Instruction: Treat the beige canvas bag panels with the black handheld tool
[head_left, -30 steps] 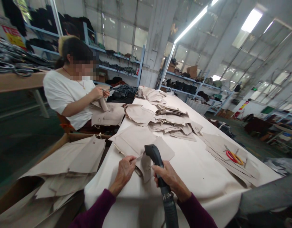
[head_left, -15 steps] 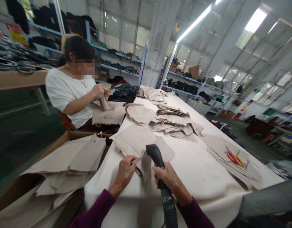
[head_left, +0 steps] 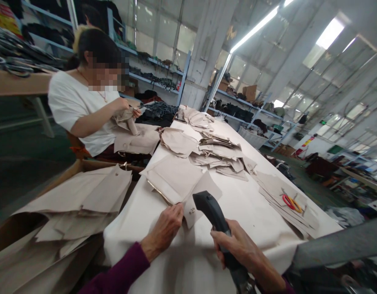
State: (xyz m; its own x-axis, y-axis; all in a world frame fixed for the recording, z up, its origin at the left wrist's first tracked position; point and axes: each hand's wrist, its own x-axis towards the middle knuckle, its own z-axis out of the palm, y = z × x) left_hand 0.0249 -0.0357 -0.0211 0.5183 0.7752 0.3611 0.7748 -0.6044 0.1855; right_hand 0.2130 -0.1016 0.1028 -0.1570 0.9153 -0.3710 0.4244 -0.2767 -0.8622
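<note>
One small beige cloth piece (head_left: pixel 197 204) is pinched at its near edge by the left hand (head_left: pixel 166 228), with the fingers closed on the cloth. It lies on the white table (head_left: pixel 255 228), close to the near edge, just in front of a bigger folded beige piece (head_left: pixel 172 177). A tiny metal snap is seen on the small piece. A dark handheld tool (head_left: pixel 217 222) is gripped by the right hand (head_left: pixel 242 249), with the fingers wrapped tight around its handle. The tool's head is held just beside the small piece, a little above it.

More beige pieces are piled farther up the table (head_left: pixel 219 153). Red and yellow scissors (head_left: pixel 291 203) are lying on a flat stack at the right. Other beige pieces are heaped in a cardboard box (head_left: pixel 84 196) at the left. A cloth piece is being worked on by another person in a white top (head_left: pixel 73 110).

If the pinch is loose, the small piece could be pushed away or creased by the tool head. The left fingers are close to the tool, so they could be bumped or hurt.
</note>
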